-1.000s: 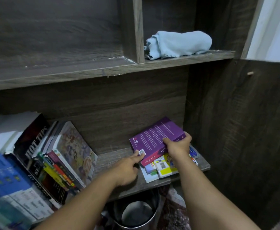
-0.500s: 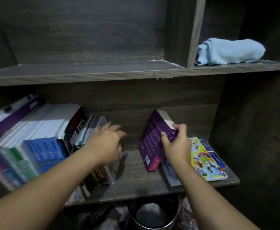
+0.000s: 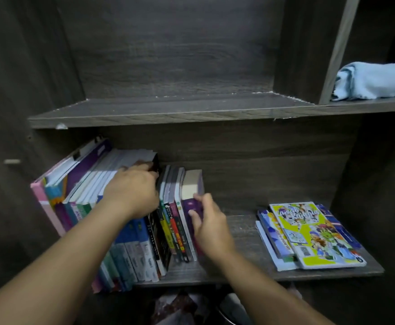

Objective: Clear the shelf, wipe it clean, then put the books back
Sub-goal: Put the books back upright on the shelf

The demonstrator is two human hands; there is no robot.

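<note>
Purple book: the thick purple paperback book (image 3: pixel 191 186) stands upright on the lower dark wooden shelf (image 3: pixel 234 233), touching the right end of the row. Its long axis is vertical and its spine faces front.
Left hand: the left hand (image 3: pixel 133 193) grips the tops of the row of standing books (image 3: pixel 131 249) with curled fingers.
Right hand: the right hand (image 3: pixel 211 227) lies on the purple spine, blurred; grasping or only touching, one cannot tell.
Flat pile: colourful comic books (image 3: pixel 309 233) lie well apart, to the right.

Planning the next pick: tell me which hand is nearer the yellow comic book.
Right. The right hand touches the purple book, left of the yellow comic book across bare shelf; the left hand is farther left, gripping the upright books.
</note>
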